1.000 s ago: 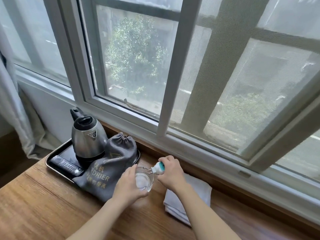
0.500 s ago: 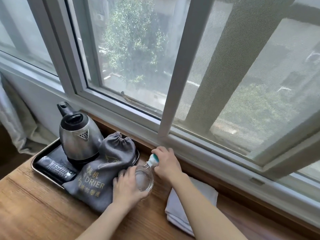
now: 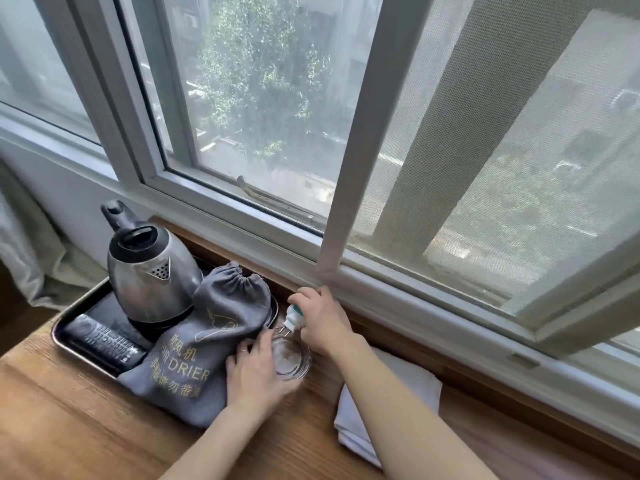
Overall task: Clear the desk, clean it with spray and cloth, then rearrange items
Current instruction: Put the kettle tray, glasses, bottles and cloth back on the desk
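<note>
My left hand point(image 3: 258, 370) is wrapped around a clear round glass point(image 3: 291, 356) on the wooden desk point(image 3: 69, 427), right hand point(image 3: 320, 322) pinching a small white-and-teal plug thing point(image 3: 292, 315) over its rim. Metal tray point(image 3: 74, 311) holds a steel kettle point(image 3: 150, 278), remote point(image 3: 104, 344), and grey drawstring bag point(image 3: 207, 341). Folded white cloth point(image 3: 391, 410) by my right arm.

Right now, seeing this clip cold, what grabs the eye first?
The two hands meeting near the window sill: the left hand grips a clear glass on the wooden desk, while the right hand holds a small white-and-teal plug-in device over it. To their left, a steel kettle and a grey hair-drier bag crowd a tray.
</note>
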`<action>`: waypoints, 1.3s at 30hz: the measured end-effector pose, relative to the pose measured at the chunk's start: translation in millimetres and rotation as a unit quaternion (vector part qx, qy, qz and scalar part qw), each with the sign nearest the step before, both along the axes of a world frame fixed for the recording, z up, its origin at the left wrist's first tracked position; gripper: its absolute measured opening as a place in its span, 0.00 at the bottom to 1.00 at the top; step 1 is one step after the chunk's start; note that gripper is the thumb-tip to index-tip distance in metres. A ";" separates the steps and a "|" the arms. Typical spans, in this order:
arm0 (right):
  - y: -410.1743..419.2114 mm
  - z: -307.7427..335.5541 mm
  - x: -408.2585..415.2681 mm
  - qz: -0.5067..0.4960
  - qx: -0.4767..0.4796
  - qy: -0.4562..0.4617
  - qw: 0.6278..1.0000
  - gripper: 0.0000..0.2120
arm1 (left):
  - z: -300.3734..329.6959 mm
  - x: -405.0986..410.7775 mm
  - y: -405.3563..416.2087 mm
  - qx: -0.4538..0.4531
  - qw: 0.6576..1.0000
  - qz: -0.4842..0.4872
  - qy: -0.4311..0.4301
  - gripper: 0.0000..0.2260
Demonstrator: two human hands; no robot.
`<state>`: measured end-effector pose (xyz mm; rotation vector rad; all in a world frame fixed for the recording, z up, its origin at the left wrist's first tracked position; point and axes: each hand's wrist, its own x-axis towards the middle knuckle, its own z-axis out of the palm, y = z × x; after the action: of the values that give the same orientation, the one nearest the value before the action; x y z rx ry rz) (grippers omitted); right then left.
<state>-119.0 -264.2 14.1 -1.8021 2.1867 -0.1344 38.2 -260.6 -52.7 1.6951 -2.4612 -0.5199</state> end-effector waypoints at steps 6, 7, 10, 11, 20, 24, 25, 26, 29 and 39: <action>-3.3 -7.3 1.8 0.003 0.000 -0.009 1.000 0.30 | 3.1 0.2 0.1 -0.007 1.000 0.005 -0.006 0.48; -3.8 -8.2 1.9 0.004 -0.001 -0.012 1.000 0.31 | 4.2 1.1 0.6 -0.010 1.000 0.002 -0.005 0.49; -4.2 -9.8 2.2 0.004 0.001 -0.021 1.000 0.32 | 9.1 1.8 1.3 -0.002 1.000 -0.012 -0.017 0.50; -3.9 -10.3 2.0 0.005 0.001 -0.021 1.000 0.32 | 10.5 1.8 1.5 -0.002 1.000 -0.016 -0.020 0.50; 4.1 -14.8 7.2 -0.023 -0.041 -0.048 0.998 0.29 | 10.2 5.4 5.0 -0.006 0.999 -0.027 -0.017 0.52; 5.6 -12.6 6.9 -0.009 -0.033 -0.026 0.999 0.30 | 6.6 6.1 3.4 0.004 0.999 -0.040 -0.009 0.54; 5.4 -12.2 6.8 -0.004 -0.029 -0.010 1.000 0.31 | 5.2 6.1 3.1 0.008 0.999 -0.043 -0.005 0.54; 5.3 -12.3 6.9 0.000 -0.026 0.003 1.000 0.32 | 4.3 6.2 2.9 0.011 0.999 -0.046 -0.002 0.55; 6.4 -14.4 6.7 -0.003 -0.014 0.014 1.000 0.35 | 3.9 6.8 2.4 0.008 0.999 -0.050 0.008 0.56; 16.9 -17.8 11.6 -0.072 -0.066 -0.040 0.994 0.32 | 4.6 9.0 0.4 0.022 0.999 -0.047 0.009 0.60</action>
<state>-107.4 -247.3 -3.7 -1.6725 2.2967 -0.3841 47.2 -260.2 -48.2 1.5892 -2.5452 -0.6010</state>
